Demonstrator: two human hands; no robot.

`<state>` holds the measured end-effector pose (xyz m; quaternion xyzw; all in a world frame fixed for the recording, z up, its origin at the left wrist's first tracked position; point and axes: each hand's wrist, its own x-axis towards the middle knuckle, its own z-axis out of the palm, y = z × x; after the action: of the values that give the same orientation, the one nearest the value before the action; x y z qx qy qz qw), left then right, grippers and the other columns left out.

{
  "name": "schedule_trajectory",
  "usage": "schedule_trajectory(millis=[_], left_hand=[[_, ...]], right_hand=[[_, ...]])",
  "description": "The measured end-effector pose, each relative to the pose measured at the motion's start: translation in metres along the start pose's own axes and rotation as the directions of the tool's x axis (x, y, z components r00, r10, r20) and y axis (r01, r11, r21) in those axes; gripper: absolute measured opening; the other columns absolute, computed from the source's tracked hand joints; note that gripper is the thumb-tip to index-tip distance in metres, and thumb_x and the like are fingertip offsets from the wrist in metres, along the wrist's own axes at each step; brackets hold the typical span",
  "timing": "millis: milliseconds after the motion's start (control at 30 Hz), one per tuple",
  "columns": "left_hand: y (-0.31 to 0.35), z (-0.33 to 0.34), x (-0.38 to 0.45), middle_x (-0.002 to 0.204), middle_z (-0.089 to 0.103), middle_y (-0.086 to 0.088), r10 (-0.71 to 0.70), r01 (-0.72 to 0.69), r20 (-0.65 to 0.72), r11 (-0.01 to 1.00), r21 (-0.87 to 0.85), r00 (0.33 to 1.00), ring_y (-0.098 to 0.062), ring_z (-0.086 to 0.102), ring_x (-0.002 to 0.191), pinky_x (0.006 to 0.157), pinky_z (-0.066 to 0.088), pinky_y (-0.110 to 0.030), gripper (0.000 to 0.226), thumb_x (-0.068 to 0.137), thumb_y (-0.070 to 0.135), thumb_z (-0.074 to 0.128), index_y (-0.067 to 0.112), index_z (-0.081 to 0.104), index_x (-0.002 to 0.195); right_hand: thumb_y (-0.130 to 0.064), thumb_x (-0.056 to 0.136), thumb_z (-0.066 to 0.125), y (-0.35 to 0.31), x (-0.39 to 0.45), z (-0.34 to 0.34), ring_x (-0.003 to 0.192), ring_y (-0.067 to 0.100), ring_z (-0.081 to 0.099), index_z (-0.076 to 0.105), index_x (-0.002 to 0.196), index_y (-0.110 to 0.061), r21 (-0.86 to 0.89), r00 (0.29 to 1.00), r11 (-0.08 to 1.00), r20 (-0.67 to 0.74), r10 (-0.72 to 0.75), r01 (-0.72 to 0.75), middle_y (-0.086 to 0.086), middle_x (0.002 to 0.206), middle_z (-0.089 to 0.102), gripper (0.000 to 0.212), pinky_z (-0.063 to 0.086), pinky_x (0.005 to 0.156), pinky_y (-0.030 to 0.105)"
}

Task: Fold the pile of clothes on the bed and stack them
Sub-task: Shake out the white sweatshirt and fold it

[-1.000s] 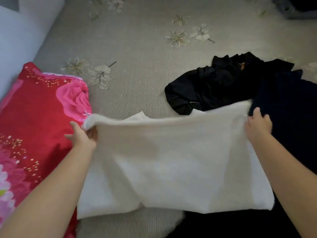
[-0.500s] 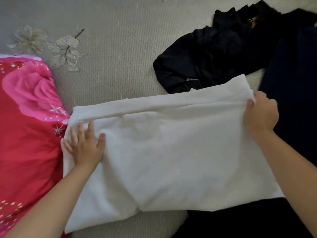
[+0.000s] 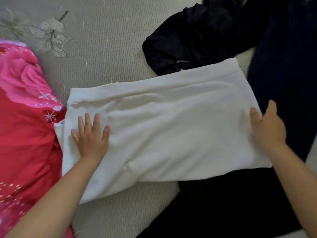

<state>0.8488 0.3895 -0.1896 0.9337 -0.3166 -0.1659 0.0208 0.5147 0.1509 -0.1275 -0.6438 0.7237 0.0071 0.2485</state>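
Note:
A white garment (image 3: 171, 127) lies folded flat across the middle of the bed, its top edge doubled over. My left hand (image 3: 91, 136) rests palm down on its left part with fingers spread and straight. My right hand (image 3: 267, 127) lies on the garment's right edge, fingers straight, thumb out over the dark cloth beside it. A crumpled black garment (image 3: 197, 40) sits behind the white one. A dark navy garment (image 3: 288, 66) stretches down the right side.
A red and pink floral quilt (image 3: 25, 126) lies bunched along the left, touching the white garment. More black cloth (image 3: 231, 203) covers the lower right. The grey bedspread (image 3: 103, 48) with embroidered leaves lies beneath everything.
The white garment was held up by both hands, then laid down flat. My left hand flattened onto it; my right hand let go of the top corner and slid down the right edge.

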Motion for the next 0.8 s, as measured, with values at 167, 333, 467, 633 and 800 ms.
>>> schedule_trajectory(millis=[167,333,467,633,800], left_hand=[[-0.015,0.018,-0.094,0.147,0.029,-0.021,-0.021,0.025,0.080,0.999,-0.042,0.997,-0.039,0.019,0.138,0.108,0.007,-0.059,0.079,0.078,0.053,0.018,0.004,0.041,0.136],[-0.040,0.029,-0.105,0.150,0.026,-0.014,0.045,-0.054,0.174,0.997,0.046,0.984,-0.043,0.019,0.137,0.104,0.007,-0.064,0.097,0.076,0.077,0.004,0.011,0.034,0.140],[-0.047,0.023,-0.099,0.155,-0.010,0.006,-0.001,-0.040,0.287,0.990,0.138,0.958,-0.024,-0.013,0.142,0.111,-0.007,-0.049,0.077,0.082,0.069,0.012,0.028,0.003,0.147],[-0.036,0.011,-0.098,0.156,-0.004,0.002,-0.055,-0.006,0.310,0.982,0.191,0.949,-0.026,-0.008,0.142,0.111,-0.002,-0.051,0.061,0.095,0.051,0.028,0.026,0.011,0.147],[0.046,0.006,-0.079,0.116,0.060,-0.026,0.309,-0.338,0.222,0.935,0.108,0.925,-0.048,0.056,0.106,0.082,0.042,-0.063,0.057,0.081,0.039,0.035,0.000,0.060,0.114]], right_hand=[[-0.033,0.099,0.033,0.040,-0.061,0.010,0.114,0.044,0.046,0.024,0.141,-0.003,0.087,0.982,0.980,-0.042,0.183,-0.179,0.032,0.127,0.048,0.053,0.035,0.096,0.047],[-0.034,0.098,0.036,0.057,-0.051,-0.007,0.108,0.045,0.049,0.036,0.134,-0.001,0.001,0.998,0.998,-0.018,0.062,-0.062,0.032,0.120,0.052,0.049,0.039,0.087,0.044],[-0.032,0.097,0.040,0.066,-0.043,-0.019,0.106,0.048,0.049,0.035,0.134,0.002,-0.140,0.992,0.989,0.124,-0.032,0.050,0.034,0.118,0.052,0.050,0.039,0.083,0.043],[-0.039,0.094,0.043,0.075,-0.051,0.000,0.099,0.041,0.054,0.042,0.123,0.004,-0.023,0.987,1.000,0.157,0.016,-0.012,0.028,0.114,0.055,0.051,0.042,0.076,0.041],[-0.048,0.089,0.048,0.062,-0.049,-0.001,0.119,0.039,0.045,0.021,0.143,-0.006,0.161,0.981,0.975,0.147,0.130,-0.154,0.021,0.133,0.045,0.074,0.039,0.091,0.044]])
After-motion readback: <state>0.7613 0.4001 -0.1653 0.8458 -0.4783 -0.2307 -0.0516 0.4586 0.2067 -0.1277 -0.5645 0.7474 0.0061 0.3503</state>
